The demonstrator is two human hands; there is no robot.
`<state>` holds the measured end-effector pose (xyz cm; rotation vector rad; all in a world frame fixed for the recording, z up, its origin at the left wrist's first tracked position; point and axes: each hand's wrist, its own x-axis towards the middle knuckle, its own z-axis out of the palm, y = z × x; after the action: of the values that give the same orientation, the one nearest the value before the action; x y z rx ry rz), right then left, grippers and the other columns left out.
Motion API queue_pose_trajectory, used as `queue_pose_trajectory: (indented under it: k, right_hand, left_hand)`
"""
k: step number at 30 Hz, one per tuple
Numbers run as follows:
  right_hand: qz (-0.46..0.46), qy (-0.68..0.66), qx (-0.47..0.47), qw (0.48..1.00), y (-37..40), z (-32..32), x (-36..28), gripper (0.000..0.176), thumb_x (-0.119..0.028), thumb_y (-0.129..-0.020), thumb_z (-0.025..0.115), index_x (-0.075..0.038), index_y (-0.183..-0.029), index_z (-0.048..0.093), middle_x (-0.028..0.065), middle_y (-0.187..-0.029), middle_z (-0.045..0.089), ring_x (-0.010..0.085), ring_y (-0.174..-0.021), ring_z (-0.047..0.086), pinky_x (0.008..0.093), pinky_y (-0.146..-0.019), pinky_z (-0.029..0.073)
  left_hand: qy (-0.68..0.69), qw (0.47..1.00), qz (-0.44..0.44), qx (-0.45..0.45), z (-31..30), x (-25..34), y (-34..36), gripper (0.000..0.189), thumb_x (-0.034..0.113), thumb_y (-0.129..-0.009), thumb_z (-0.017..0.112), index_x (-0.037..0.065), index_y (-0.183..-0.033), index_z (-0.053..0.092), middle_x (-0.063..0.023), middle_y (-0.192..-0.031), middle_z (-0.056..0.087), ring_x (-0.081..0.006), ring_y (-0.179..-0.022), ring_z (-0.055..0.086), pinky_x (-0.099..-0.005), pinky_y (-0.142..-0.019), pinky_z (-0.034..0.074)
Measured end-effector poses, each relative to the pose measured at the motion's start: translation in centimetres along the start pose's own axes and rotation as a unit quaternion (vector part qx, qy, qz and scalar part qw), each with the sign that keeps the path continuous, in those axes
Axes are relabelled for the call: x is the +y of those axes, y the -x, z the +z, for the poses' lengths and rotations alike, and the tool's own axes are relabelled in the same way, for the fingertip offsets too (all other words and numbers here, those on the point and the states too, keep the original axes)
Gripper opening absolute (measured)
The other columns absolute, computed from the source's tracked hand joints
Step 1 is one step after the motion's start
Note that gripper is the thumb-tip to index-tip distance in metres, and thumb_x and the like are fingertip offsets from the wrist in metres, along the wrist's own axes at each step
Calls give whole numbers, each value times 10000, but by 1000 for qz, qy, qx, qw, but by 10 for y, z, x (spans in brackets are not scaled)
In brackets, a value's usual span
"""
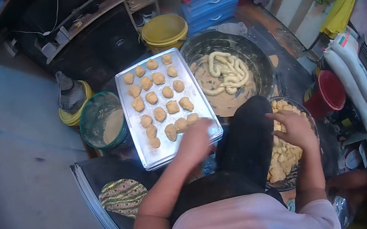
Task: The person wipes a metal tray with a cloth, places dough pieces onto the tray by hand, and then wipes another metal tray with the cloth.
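Note:
My left hand (195, 142) is over the near right corner of a metal baking tray (147, 143). Its fingers are smeared by motion, and whether they hold a dough piece cannot be told. Rough balls of dough (159, 114) stand in loose rows on the tray, the closest just beyond my left fingers. On the other side, my right hand (296, 127) is over a wide round basin heaped with cut dough pieces (284, 159). Its thumb and fingers are spread apart at the heap's edge, with nothing visible between them. My dark-clothed knee (246, 129) rises between the hands.
A large dark basin (257, 57) holds long ropes of dough (229, 70) on flour. Left of the tray stands a green bucket (91, 123) with flour inside. A yellow bucket (164, 30) is behind, a red bucket (326, 94) at right. Stacked trays (95, 202) lean at lower left.

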<state>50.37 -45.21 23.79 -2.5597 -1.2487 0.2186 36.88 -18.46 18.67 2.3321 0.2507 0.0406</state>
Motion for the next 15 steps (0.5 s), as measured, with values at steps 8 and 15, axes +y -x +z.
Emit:
queue_pose_trajectory:
  k: [8, 15]
  right_hand:
    - [-254, -72, -47, 963, -144, 159, -116, 420, -268, -772, 645, -156, -1172, 582, 63, -997, 594, 241, -1018, 537, 416, -891, 361]
    - [-252, -25, -25, 967, -169, 217, -153, 372, -270, -763, 649, -163, -1117, 610, 19, -1015, 609, 197, -996, 531, 404, -850, 325]
  left_hand:
    - [-114, 958, -108, 239, -23, -158, 41, 364, 2, -736, 534, -20, -1096, 589, -234, -1061, 568, -391, -970, 552, -430, -872, 447]
    - [-87, 957, -200, 193, -13, -170, 47, 440, 40, -708, 628, -27, -1137, 559, -240, -1008, 579, -362, -922, 593, -400, -811, 483]
